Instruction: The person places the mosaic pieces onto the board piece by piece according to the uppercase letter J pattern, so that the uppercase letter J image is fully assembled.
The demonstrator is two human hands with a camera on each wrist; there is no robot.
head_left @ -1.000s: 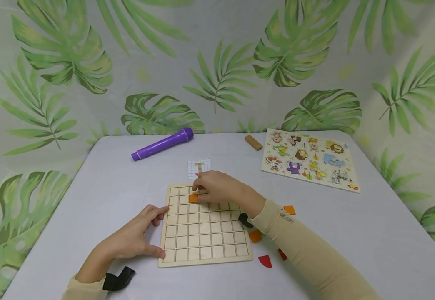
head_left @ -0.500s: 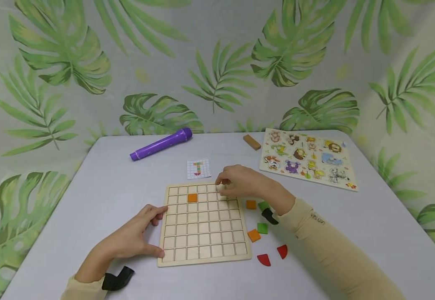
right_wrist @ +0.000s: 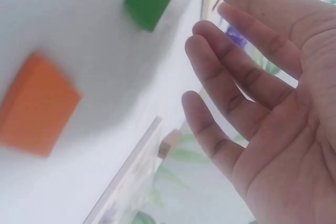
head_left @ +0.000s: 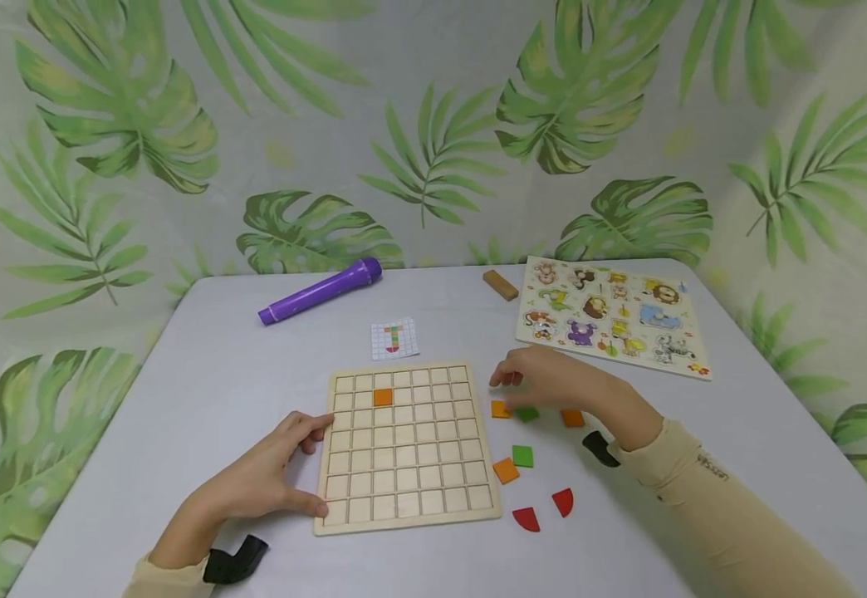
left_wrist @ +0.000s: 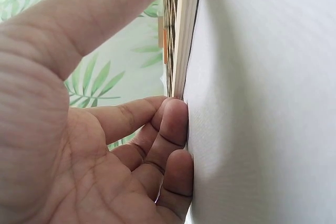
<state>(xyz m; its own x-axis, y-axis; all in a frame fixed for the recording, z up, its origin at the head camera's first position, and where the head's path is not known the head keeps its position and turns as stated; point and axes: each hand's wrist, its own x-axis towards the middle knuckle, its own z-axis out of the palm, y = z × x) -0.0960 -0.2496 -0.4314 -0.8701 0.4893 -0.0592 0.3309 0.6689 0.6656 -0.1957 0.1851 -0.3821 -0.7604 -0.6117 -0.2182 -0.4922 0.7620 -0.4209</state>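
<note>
A wooden grid board (head_left: 407,527) lies flat on the table with one orange square tile (head_left: 383,397) in a cell near its top. My left hand (head_left: 272,469) touches the board's left edge, thumb at the near corner and index finger farther up. In the left wrist view its fingertips (left_wrist: 175,121) meet the board's side. My right hand (head_left: 553,384) hovers right of the board with nothing between its relaxed fingers. Beneath it are an orange tile (head_left: 500,409), a partly hidden green tile (head_left: 526,414) and another orange tile (head_left: 572,418).
Nearer lie a green tile (head_left: 522,456), an orange tile (head_left: 506,471) and two red quarter-circle pieces (head_left: 526,519). Behind the board are a pattern card (head_left: 394,339), a purple microphone (head_left: 321,292), a wooden block (head_left: 501,285) and an animal puzzle board (head_left: 613,316).
My right hand has left the orange tile in its cell and moved right, off the board and over the loose tiles. The left hand has stayed at the board's edge.
</note>
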